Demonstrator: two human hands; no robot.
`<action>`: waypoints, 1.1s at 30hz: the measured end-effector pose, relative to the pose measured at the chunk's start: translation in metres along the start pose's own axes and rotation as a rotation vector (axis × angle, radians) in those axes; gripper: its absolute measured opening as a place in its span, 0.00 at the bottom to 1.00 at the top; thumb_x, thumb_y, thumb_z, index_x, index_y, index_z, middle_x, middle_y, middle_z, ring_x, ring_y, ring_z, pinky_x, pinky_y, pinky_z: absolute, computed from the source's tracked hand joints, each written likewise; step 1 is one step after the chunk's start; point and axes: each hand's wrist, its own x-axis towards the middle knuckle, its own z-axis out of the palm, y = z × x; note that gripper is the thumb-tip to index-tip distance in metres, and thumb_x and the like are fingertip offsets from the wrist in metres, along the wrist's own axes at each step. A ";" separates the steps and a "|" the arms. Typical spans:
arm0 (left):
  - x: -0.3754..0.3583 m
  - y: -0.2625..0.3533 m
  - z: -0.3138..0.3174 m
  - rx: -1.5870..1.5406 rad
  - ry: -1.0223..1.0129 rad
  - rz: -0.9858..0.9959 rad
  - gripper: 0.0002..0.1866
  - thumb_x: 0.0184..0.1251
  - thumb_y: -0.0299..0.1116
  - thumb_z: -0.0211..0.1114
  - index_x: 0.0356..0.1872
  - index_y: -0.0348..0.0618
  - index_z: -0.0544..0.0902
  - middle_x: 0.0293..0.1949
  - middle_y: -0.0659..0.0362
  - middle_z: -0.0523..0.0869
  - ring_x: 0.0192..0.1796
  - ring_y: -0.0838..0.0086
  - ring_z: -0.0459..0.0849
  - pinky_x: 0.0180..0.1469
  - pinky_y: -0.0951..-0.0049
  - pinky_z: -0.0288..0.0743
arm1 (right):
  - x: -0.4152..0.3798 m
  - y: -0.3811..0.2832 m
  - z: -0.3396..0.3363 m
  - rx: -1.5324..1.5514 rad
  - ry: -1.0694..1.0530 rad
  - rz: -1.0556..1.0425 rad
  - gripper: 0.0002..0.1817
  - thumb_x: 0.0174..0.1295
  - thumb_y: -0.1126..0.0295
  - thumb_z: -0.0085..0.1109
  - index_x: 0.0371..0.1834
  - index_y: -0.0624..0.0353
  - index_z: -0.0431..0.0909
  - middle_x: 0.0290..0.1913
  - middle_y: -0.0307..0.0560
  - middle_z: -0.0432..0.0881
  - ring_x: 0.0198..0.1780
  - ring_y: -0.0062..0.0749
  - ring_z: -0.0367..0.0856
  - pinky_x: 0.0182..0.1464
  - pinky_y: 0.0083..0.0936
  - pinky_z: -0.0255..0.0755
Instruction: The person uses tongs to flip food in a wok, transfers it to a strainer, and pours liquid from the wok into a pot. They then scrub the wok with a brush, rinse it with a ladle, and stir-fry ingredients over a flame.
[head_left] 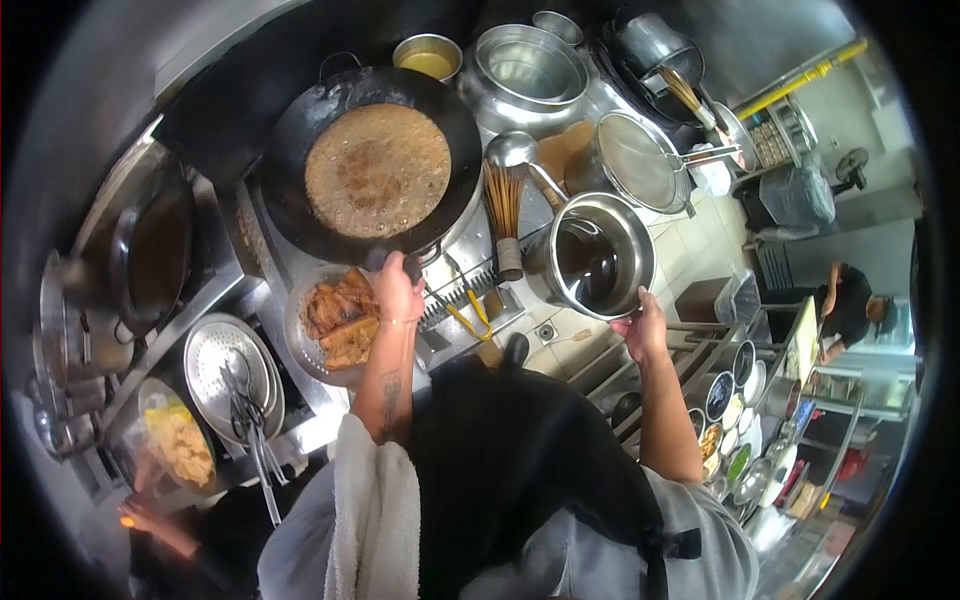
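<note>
My left hand [398,292] is closed at the near edge of a large black wok [275,190], where its handle is. Bubbling brown liquid [380,170] fills the wok's middle. With my right hand [642,328] I grip the near rim of a deep steel pot [638,225] that has dark liquid in it. Below the wok, beside my left forearm, a perforated strainer [300,345] holds browned fried pieces [345,315]. A bamboo brush [506,210] and a steel ladle [512,150] lie between the wok and the pot.
A yellow-handled tool [470,315] lies by the stove edge. Behind stand a bowl of yellow liquid [428,60], a steel basin [530,65] and a mesh strainer [640,160]. Ingredient bowls [720,395] line the right. One co-worker [855,305] is at right; another's hand [150,520] is lower left.
</note>
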 end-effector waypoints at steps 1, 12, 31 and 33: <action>-0.001 0.003 -0.008 0.016 -0.028 0.028 0.07 0.74 0.31 0.60 0.33 0.46 0.82 0.28 0.56 0.86 0.19 0.74 0.76 0.15 0.74 0.61 | -0.001 0.006 -0.003 -0.031 0.041 -0.119 0.16 0.81 0.57 0.53 0.53 0.59 0.76 0.41 0.48 0.85 0.30 0.30 0.86 0.27 0.22 0.83; -0.068 0.041 -0.023 0.061 -0.023 0.117 0.03 0.68 0.27 0.61 0.33 0.44 0.82 0.26 0.57 0.84 0.19 0.74 0.77 0.14 0.76 0.60 | 0.019 0.012 -0.033 -0.109 0.013 -0.207 0.12 0.83 0.62 0.50 0.52 0.59 0.75 0.42 0.43 0.82 0.30 0.28 0.80 0.33 0.26 0.82; -0.191 0.047 0.022 0.150 -0.180 0.089 0.08 0.72 0.32 0.58 0.33 0.41 0.80 0.28 0.53 0.84 0.17 0.74 0.73 0.13 0.79 0.61 | 0.015 0.006 -0.046 0.058 -0.195 -0.172 0.11 0.84 0.64 0.46 0.43 0.57 0.71 0.36 0.44 0.76 0.32 0.34 0.83 0.38 0.33 0.90; -0.193 0.043 0.022 0.175 -0.199 0.106 0.09 0.75 0.34 0.56 0.34 0.41 0.79 0.29 0.51 0.85 0.19 0.73 0.74 0.14 0.80 0.59 | 0.017 0.007 -0.047 0.075 -0.194 -0.173 0.11 0.84 0.64 0.46 0.43 0.58 0.71 0.36 0.45 0.76 0.31 0.35 0.84 0.38 0.33 0.90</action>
